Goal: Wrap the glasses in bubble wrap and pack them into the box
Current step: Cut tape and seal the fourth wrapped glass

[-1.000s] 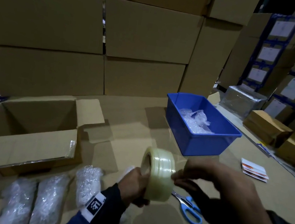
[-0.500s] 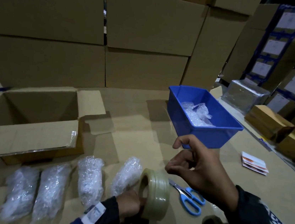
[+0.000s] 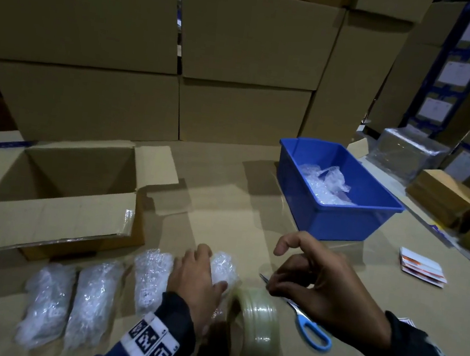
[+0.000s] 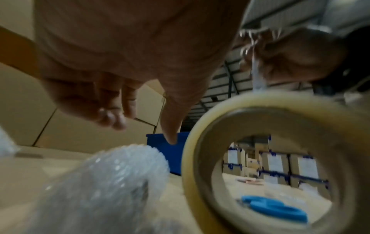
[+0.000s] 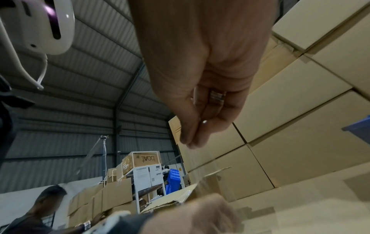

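Several bubble-wrapped glasses lie in a row on the cardboard table: (image 3: 46, 302), (image 3: 94, 299), (image 3: 151, 280) and the rightmost one (image 3: 223, 271). My left hand (image 3: 205, 268) lies over the rightmost wrapped glass (image 4: 104, 182) with loose fingers (image 4: 112, 120), gripping nothing. A clear tape roll (image 3: 254, 325) stands on edge just right of it. My right hand (image 3: 274, 284) pinches the tape end pulled up from the tape roll (image 4: 200, 142); its thumb and fingers (image 5: 192, 139) are pressed together. The open cardboard box (image 3: 49, 184) stands at the left.
Blue-handled scissors (image 3: 310, 329) lie under my right wrist. A blue bin (image 3: 332, 219) holding loose bubble wrap (image 3: 325, 183) stands at the back right. A small stack of cards (image 3: 421, 268) lies far right. Stacked cartons wall off the back.
My left hand has let go of the tape roll, now standing on the table, and moved onto the rightmost wrapped glass. My right hand came lower, still pinching the tape end.
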`<act>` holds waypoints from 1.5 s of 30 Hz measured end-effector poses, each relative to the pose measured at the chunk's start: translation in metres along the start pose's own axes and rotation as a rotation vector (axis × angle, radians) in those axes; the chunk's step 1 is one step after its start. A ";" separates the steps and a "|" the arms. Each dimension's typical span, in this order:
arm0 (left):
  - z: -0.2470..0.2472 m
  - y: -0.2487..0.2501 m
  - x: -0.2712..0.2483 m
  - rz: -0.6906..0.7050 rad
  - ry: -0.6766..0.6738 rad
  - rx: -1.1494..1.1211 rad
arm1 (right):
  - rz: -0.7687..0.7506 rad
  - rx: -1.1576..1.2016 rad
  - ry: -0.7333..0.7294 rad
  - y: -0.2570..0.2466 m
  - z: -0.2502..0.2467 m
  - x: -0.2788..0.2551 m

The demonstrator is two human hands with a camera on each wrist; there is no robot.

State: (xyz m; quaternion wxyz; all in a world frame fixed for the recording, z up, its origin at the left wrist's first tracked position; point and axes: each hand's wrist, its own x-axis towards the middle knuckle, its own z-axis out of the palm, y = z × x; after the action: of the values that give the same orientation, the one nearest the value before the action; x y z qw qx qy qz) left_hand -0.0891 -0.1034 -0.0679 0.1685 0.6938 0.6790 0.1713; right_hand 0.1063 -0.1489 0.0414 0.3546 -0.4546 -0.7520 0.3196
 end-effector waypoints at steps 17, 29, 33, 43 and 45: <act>0.046 -0.009 0.029 -0.121 -0.217 0.008 | -0.085 -0.061 -0.028 0.004 -0.003 0.008; -0.032 -0.014 0.049 0.137 -0.283 -0.494 | -0.148 -0.117 -0.149 0.000 -0.003 0.025; -0.039 -0.010 0.056 0.103 -0.419 -0.660 | -0.240 -0.190 -0.160 0.002 0.000 0.035; -0.048 0.005 0.042 0.196 -0.604 -0.702 | -0.281 -0.245 -0.072 0.023 0.008 0.047; -0.048 0.005 0.039 0.216 -0.626 -0.660 | -0.286 -0.239 -0.056 0.026 0.009 0.048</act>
State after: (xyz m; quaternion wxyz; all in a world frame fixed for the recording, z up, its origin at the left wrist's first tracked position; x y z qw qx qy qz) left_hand -0.1061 -0.0639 -0.0230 0.5581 0.6881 0.4285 0.1774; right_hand 0.0941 -0.0967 0.0274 0.3190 -0.3729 -0.8511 0.1868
